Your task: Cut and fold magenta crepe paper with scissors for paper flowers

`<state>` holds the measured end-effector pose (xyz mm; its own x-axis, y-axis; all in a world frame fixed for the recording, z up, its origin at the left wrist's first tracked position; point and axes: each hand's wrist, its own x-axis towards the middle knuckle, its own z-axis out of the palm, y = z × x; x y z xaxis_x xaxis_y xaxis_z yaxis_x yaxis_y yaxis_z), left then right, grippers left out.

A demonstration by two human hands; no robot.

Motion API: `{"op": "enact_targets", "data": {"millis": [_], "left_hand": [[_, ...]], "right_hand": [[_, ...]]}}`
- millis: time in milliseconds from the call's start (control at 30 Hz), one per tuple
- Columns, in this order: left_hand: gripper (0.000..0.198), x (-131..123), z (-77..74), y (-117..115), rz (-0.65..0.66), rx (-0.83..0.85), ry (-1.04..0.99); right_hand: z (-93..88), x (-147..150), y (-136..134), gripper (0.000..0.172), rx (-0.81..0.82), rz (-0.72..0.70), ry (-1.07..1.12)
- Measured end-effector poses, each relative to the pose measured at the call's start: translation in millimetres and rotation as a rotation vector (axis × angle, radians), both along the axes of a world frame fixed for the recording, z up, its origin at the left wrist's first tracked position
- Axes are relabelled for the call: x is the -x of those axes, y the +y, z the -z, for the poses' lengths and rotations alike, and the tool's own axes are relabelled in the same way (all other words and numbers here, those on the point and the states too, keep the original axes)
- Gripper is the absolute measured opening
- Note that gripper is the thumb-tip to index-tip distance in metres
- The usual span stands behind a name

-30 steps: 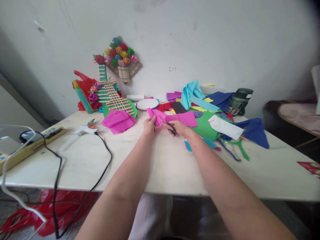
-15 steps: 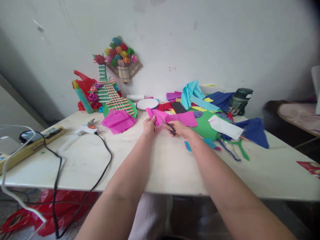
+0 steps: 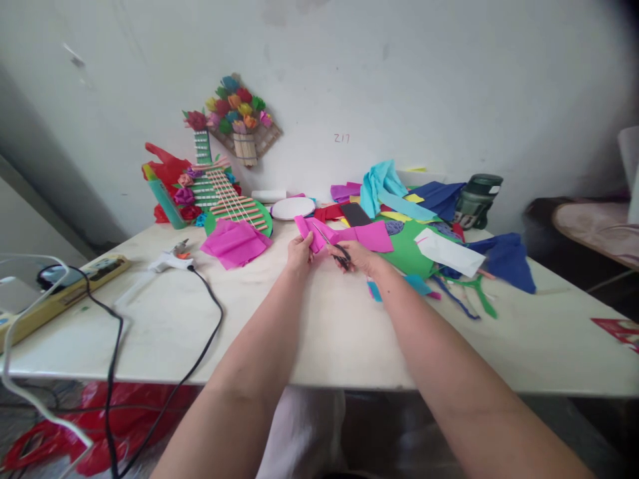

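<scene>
Between the fingers of my left hand (image 3: 299, 253) is a folded piece of pink crepe paper (image 3: 314, 229), held up over the table. My right hand (image 3: 357, 256) grips a pair of scissors (image 3: 342, 256) by dark handles. The blades point up and left against the pink paper; how far apart they are I cannot tell. Just behind my right hand lies another pink paper strip (image 3: 372, 236). A crumpled pink sheet (image 3: 235, 244) rests left of my left hand, in front of a flower-decorated guitar craft (image 3: 234, 199).
A hot glue gun (image 3: 172, 259) with a black cord lies at left, near a power strip (image 3: 107, 269). Coloured paper, a dark phone-like slab (image 3: 355, 214) and a white sheet (image 3: 446, 253) crowd the right. A dark bottle (image 3: 478, 199) stands behind. A white oval disc (image 3: 293, 208) lies ahead.
The camera view has shifted slightly. Both hands keep nearly the same place, with the pink paper and scissors still held.
</scene>
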<state>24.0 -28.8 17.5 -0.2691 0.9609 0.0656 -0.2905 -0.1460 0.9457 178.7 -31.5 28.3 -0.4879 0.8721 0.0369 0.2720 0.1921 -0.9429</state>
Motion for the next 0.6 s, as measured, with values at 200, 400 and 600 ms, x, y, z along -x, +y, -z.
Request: {"op": "enact_targets", "data": {"millis": [200,400,600], "left_hand": [[0.029,-0.3,3.7,2.2,0.024,-0.018,0.01],[0.031,-0.1,4.3,2.6,0.032,-0.028,0.001],[0.031,0.2,2.2,1.5,0.029,-0.009,-0.014]], "right_hand": [[-1.4,1.8,-0.8,0.039,0.023,0.036,-0.005],[-1.8,2.8,-1.7,0.039,0.014,0.041,0.004],[-0.4,3.0,0.0,0.037,0.006,0.028,0.008]]}}
